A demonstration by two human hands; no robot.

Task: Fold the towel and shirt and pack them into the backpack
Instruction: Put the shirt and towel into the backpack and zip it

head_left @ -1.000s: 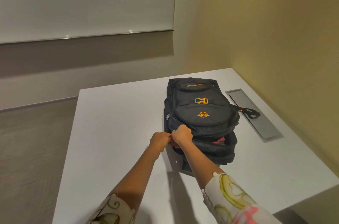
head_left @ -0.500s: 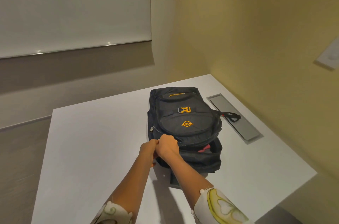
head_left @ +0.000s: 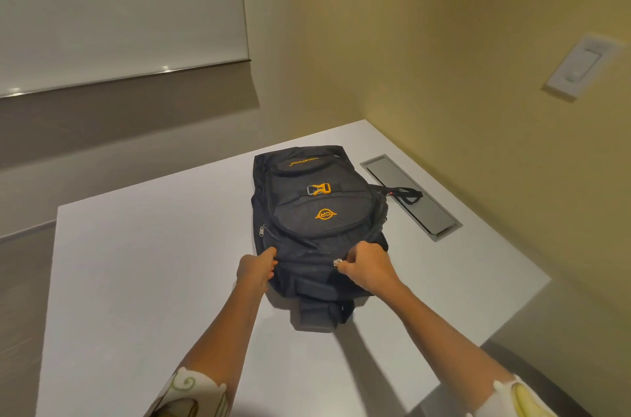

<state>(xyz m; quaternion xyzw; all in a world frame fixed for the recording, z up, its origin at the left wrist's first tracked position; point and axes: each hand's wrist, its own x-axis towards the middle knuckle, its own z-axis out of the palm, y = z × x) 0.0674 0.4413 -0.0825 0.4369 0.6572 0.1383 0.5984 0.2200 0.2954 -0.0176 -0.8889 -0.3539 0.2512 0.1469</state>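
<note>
A black backpack (head_left: 317, 211) with orange logo and buckle lies flat on the white table (head_left: 136, 280), top end toward me. My left hand (head_left: 256, 268) grips the fabric at the bag's near left corner. My right hand (head_left: 367, 268) pinches the silver zipper pull (head_left: 338, 262) on the bag's near edge, right of centre. The main opening looks zipped along the stretch between my hands. No towel or shirt shows; the bag's inside is hidden.
A grey metal cable hatch (head_left: 413, 198) is set into the table right of the bag, with a black strap (head_left: 406, 194) lying across it. A yellow wall runs along the table's right side with a wall switch (head_left: 580, 70). The table's edges lie at left and near right.
My right hand has slid rightward along the bag's near edge with the zipper pull, away from my left hand. The red item seen in the opening earlier is hidden now.
</note>
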